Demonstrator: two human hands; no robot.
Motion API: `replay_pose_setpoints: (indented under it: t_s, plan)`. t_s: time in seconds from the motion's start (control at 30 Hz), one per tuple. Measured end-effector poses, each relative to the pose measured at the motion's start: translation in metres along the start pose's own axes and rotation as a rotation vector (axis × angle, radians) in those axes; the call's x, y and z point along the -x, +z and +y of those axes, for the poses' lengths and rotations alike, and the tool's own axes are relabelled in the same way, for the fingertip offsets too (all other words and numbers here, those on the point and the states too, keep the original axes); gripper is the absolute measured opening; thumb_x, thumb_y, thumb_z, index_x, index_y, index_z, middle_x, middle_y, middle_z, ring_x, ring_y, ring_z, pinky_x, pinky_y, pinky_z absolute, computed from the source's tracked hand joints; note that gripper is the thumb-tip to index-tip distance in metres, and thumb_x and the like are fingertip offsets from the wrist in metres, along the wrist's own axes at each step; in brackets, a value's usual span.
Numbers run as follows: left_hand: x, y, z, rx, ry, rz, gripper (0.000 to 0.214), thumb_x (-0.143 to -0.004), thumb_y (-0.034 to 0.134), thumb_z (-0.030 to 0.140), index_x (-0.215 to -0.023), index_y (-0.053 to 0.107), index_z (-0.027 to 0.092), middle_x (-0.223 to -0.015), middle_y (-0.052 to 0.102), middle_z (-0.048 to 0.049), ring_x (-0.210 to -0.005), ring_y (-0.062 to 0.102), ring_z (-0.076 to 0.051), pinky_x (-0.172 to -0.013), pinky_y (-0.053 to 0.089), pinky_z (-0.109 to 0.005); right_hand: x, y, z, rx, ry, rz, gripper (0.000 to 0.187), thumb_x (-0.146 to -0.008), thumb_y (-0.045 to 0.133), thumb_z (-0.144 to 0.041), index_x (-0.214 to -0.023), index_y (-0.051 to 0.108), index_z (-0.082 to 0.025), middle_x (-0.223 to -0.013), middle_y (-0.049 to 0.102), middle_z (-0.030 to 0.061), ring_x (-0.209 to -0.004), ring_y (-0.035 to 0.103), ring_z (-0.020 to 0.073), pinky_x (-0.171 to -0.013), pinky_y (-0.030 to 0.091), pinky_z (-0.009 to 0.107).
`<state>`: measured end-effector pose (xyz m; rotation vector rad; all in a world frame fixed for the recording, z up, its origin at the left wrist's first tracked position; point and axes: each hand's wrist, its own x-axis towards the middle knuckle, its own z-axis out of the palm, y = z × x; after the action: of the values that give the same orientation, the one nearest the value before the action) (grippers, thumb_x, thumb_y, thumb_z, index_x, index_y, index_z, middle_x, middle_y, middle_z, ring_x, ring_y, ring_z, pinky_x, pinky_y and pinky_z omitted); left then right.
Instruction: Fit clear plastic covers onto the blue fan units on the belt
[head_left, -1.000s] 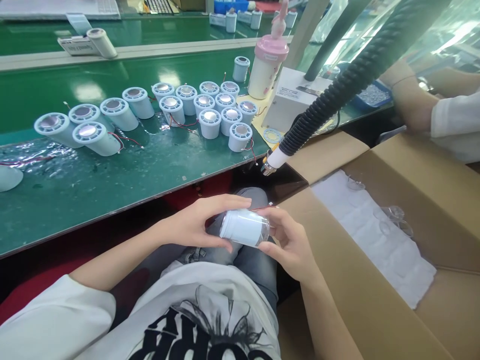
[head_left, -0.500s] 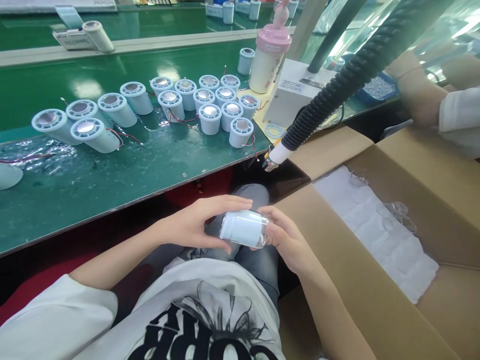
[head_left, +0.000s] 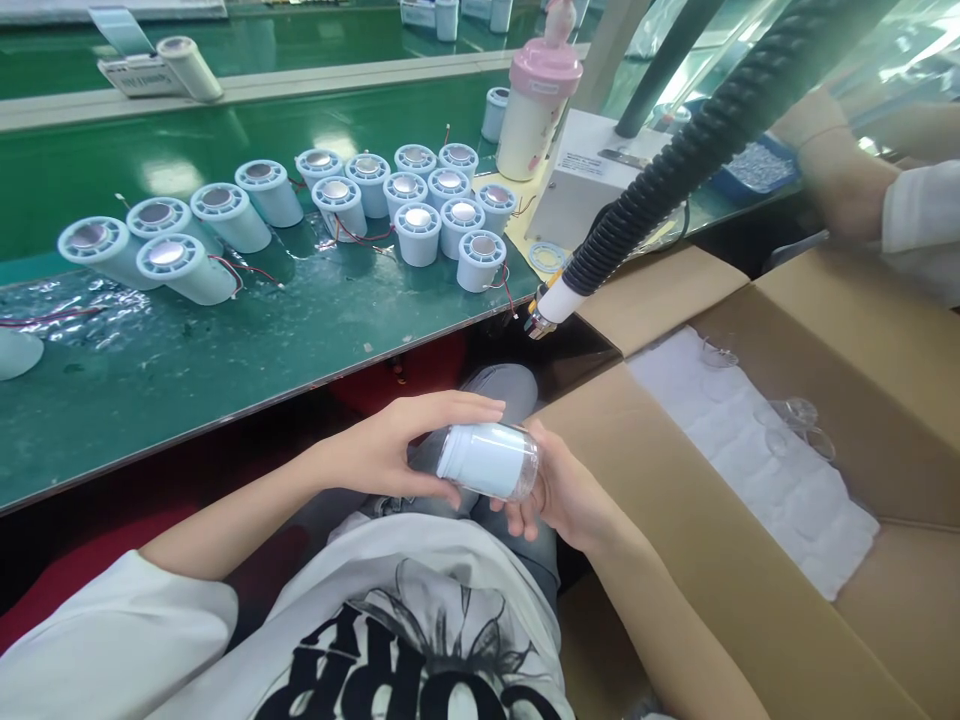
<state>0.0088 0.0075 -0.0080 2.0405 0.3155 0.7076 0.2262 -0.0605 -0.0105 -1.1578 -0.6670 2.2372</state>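
- The green counter (head_left: 300,330) has a long front edge that slants up to the right. There is bare room between that edge and the pale blue cups (head_left: 416,232). One more cup (head_left: 19,353) is cut off at the far left.
- The big brown box (head_left: 675,520) is open, just right of the legs (head_left: 502,385). In it are a white sheet (head_left: 757,470) and clear plastic bits (head_left: 799,412), hard to make out.
- The black hose (head_left: 660,193) hangs near the counter's edge; its top is blurry and cut off.
- The left hand (head_left: 397,440) makes a C, holding the wrapped cup (head_left: 486,460) by its wide end.
- The right hand (head_left: 566,490) is at the clear end, partly hidden, so I cannot tell if it pinches.
- The wrapped cup is pale blue, with shiny see-through plastic around it. It lies sideways above the legs, its wide face hidden.
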Motion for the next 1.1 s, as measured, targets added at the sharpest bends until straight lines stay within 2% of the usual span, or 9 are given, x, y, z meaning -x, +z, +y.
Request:
replay_pose_setpoints:
  t_s: [0.23,0.33,0.4,0.47,0.57,0.63,0.7,0.9,1.1]
  plan:
    - [0.002,0.004,0.001,0.018,-0.018,0.005,0.071,-0.070,0.079,0.020,-0.134,0.051,0.027,-0.137,0.053,-0.0150,-0.123,0.054,-0.028,-0.102,0.046,-0.041,-0.002,-0.001,-0.002,-0.009,0.096,-0.111,0.072,-0.084,0.029,-0.076,-0.064,0.059,-0.014,-0.051,0.061,0.0030,-0.030,0.049,0.0055,-0.025,0.029,0.012]
    - [0.004,0.006,0.005,0.091,-0.116,0.046,0.070,-0.071,0.079,0.021,-0.134,0.050,0.026,-0.134,0.054,-0.0148,-0.121,0.055,-0.028,-0.094,0.052,-0.038,0.000,-0.002,0.000,0.172,-0.003,-0.008,0.072,-0.084,0.026,-0.077,-0.066,0.056,-0.015,-0.049,0.058,0.0017,-0.026,0.041,0.0050,-0.022,0.017,0.014]
    - [0.004,0.007,0.008,0.164,-0.227,0.068,0.070,-0.072,0.078,0.024,-0.135,0.049,0.024,-0.131,0.055,-0.0144,-0.118,0.057,-0.028,-0.089,0.055,-0.034,0.002,-0.004,0.003,0.379,-0.236,0.199,0.054,-0.091,0.034,-0.064,-0.077,0.056,-0.016,-0.055,0.061,0.0010,-0.031,0.046,0.0066,-0.026,0.026,0.015]
    - [0.005,0.008,0.011,0.227,-0.327,0.081,0.067,-0.074,0.077,0.026,-0.135,0.049,0.023,-0.128,0.057,-0.0131,-0.112,0.061,-0.026,-0.087,0.056,-0.033,0.004,-0.007,0.006,0.597,-0.568,0.375,0.023,-0.094,0.047,-0.039,-0.100,0.055,-0.019,-0.086,0.071,0.0068,-0.055,0.065,0.0120,-0.043,0.050,0.020]
    - [0.005,0.009,0.014,0.284,-0.402,0.105,0.064,-0.074,0.076,0.027,-0.133,0.051,0.022,-0.122,0.060,-0.0111,-0.103,0.064,-0.023,-0.083,0.057,-0.031,0.005,-0.011,0.009,0.913,-1.025,0.316,0.044,-0.086,0.056,-0.012,-0.126,0.045,-0.027,-0.144,0.047,0.0121,-0.118,0.059,0.0236,-0.092,0.055,0.043]
    - [0.005,0.009,0.014,0.313,-0.417,0.118,0.064,-0.074,0.076,0.028,-0.133,0.051,0.023,-0.121,0.061,-0.0106,-0.099,0.065,-0.022,-0.079,0.058,-0.029,0.004,-0.013,0.010,1.050,-1.178,0.213,0.053,-0.084,0.057,-0.005,-0.128,0.047,-0.032,-0.149,0.041,0.0079,-0.131,0.048,0.0255,-0.103,0.047,0.050]
    - [0.005,0.008,0.015,0.342,-0.403,0.111,0.067,-0.074,0.077,0.030,-0.135,0.050,0.024,-0.123,0.061,-0.0104,-0.097,0.066,-0.022,-0.079,0.058,-0.029,0.003,-0.013,0.011,1.004,-1.148,0.167,0.054,-0.083,0.063,-0.010,-0.129,0.049,-0.034,-0.144,0.049,0.0069,-0.131,0.049,0.0258,-0.103,0.048,0.048]
    - [0.005,0.002,0.016,0.392,-0.335,0.023,0.077,-0.073,0.077,0.019,-0.142,0.044,0.027,-0.142,0.051,-0.0143,-0.122,0.057,-0.029,-0.097,0.052,-0.039,0.003,-0.010,0.014,0.451,-0.740,0.073,0.054,-0.081,0.071,-0.045,-0.130,0.054,-0.029,-0.120,0.067,0.0081,-0.099,0.069,0.0224,-0.081,0.061,0.035]
    - [0.009,0.013,0.008,0.614,-0.444,0.000,0.078,-0.075,0.075,0.015,-0.144,0.041,0.028,-0.140,0.053,-0.0134,-0.116,0.061,-0.026,-0.095,0.053,-0.038,0.008,-0.013,0.010,0.590,-0.739,0.133,0.049,-0.073,0.078,-0.031,-0.120,0.066,-0.032,-0.119,0.068,0.0027,-0.095,0.069,0.0218,-0.083,0.060,0.035]
